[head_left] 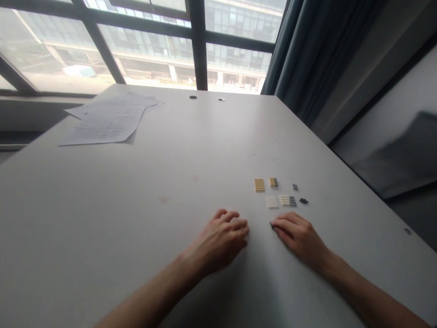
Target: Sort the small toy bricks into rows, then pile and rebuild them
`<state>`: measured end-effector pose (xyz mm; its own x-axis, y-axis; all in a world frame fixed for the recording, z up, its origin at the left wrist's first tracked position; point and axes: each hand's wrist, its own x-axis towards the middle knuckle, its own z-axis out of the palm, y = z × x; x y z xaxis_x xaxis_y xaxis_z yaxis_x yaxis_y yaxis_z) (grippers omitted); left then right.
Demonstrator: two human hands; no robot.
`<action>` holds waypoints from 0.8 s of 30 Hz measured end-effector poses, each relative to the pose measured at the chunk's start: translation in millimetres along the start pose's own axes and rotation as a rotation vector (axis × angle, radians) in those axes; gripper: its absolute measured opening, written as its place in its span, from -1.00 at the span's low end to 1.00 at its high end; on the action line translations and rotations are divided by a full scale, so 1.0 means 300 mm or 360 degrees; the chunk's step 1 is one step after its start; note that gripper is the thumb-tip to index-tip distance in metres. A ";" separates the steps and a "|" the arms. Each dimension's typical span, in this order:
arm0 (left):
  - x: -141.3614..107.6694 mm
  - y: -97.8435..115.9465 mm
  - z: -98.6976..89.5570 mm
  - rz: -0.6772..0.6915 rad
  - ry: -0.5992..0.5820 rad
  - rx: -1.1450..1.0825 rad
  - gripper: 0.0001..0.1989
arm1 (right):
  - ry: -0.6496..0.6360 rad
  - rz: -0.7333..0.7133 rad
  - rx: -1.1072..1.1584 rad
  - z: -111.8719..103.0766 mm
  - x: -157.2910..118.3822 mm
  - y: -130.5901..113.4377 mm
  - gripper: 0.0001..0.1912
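My right hand [298, 235] pinches a small dark grey toy brick [272, 225] between thumb and fingertips, low over the white table. To its left, my left hand [226, 235] is curled with thumb and fingers close together; whatever they may hold is hidden or too small to name. Beyond the hands lie a tan studded plate [259, 185], a tan and grey brick block [273, 182] and a smooth white tile [272, 202]. Beside the tile are a cream and grey studded piece [287, 201], a dark irregular piece [303, 200] and a small grey brick [295, 186].
Printed paper sheets [109, 120] lie on the far left of the white table [164, 247]. Two round holes, one dark [193, 97] and one partly covered [221, 100], sit near its far edge. A small dark object [407, 231] rests by the right edge. Windows and a dark curtain [307, 51] stand beyond.
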<state>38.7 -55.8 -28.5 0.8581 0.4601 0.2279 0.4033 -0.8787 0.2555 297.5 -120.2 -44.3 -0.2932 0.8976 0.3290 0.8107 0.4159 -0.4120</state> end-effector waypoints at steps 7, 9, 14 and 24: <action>0.180 0.103 0.076 0.0115 -0.0073 -0.0074 -0.88 | 0.0218 0.0486 -0.0280 -0.122 -0.114 0.228 -0.84; 0.192 0.090 0.068 0.0076 -0.0040 -0.0150 -0.88 | 0.0232 0.0498 -0.0291 -0.123 -0.114 0.251 -0.84; 0.057 -0.060 -0.019 -0.0214 0.0258 -0.0306 -0.75 | 0.0387 0.0493 -0.0336 -0.114 -0.093 0.210 -0.80; -0.403 -0.219 -0.113 -0.0701 0.0648 -0.0076 -0.84 | -0.0172 -0.0588 0.0173 0.113 0.072 -0.227 -0.73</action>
<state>-102.3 -49.4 -41.1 0.4188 0.7996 0.4304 0.6705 -0.5919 0.4473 218.9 -124.2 -37.8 -0.6114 0.6927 0.3827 0.5842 0.7213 -0.3722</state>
